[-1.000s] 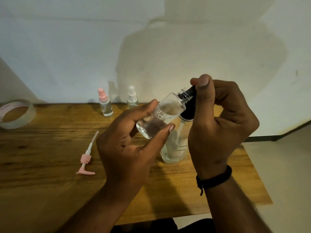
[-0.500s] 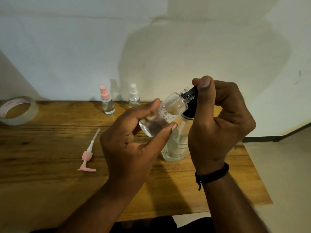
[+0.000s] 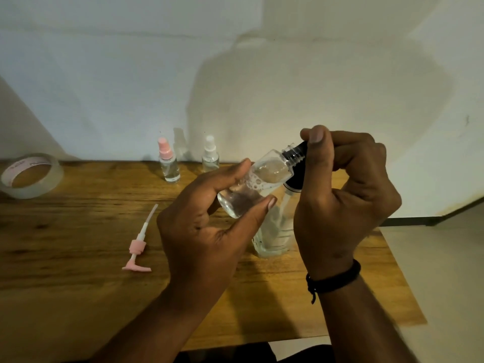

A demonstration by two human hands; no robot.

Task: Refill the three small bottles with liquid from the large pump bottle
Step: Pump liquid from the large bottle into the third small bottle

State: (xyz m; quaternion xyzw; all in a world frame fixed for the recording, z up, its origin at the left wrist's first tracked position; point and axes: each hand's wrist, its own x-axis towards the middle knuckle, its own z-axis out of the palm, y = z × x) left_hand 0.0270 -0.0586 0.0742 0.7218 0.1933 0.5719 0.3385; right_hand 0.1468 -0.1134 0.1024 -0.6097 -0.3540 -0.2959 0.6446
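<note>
Landmark: wooden table top [image 3: 78,258], warm brown with visible grain, set against a pale wall.
Left hand [image 3: 207,231]: raised above the table's middle; thumb and fingers curled around the base end of a small clear plastic bottle [image 3: 258,183], gripping it.
Small clear bottle: lifted off the table, tilted with base down-left and threaded neck up-right; partly filled with clear liquid, bubbles along the liquid line.
Right hand [image 3: 343,195]: raised above the table's right part, fingers curled, thumb tip on top, pinching a black cap [image 3: 298,163] at the bottle's neck.
Black cap: touching the threaded neck; threads showing below it; cannot tell how far on it sits.
Wrist: black braided band [image 3: 334,280] on the right wrist.
Large clear bottle [image 3: 275,231]: upright on the table right of centre, directly under the raised hands, mostly hidden by them; top end not visible.
Pink pump head with white dip tube [image 3: 138,244]: lying flat on the table left of centre, nozzle toward the near edge, tube pointing toward the back edge.
Pink-capped small spray bottle [image 3: 169,161]: upright at the table's back edge, near the wall.
White-capped small spray bottle [image 3: 210,154]: upright at the back edge, just right of the pink-capped one, apart from it.
Roll of clear tape [image 3: 31,175]: lying flat at the table's far left back corner.
</note>
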